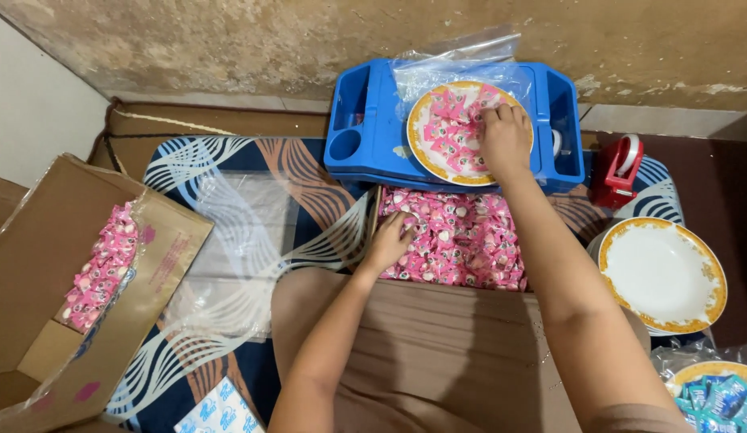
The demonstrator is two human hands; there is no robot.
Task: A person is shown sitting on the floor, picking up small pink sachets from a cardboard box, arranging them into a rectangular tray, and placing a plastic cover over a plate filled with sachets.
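My right hand point(504, 136) rests palm-down on a heap of small pink wrapped candies on a white plate with a yellow rim point(418, 132), fingers curled among the candies. The plate sits on a blue plastic tray table point(365, 120). My left hand point(389, 240) reaches into a pile of the same pink candies point(462, 240) in a box under the tray, fingers closed into the pile's left edge. Whether either hand grips candies cannot be told.
A clear plastic bag point(462, 60) lies behind the plate. An open cardboard box point(60, 281) with pink candies stands at left. A red tape dispenser point(618, 168), an empty yellow-rimmed plate point(662, 273) and a plate of blue packets point(714, 393) are at right. Clear plastic sheet point(237, 240) covers the patterned mat.
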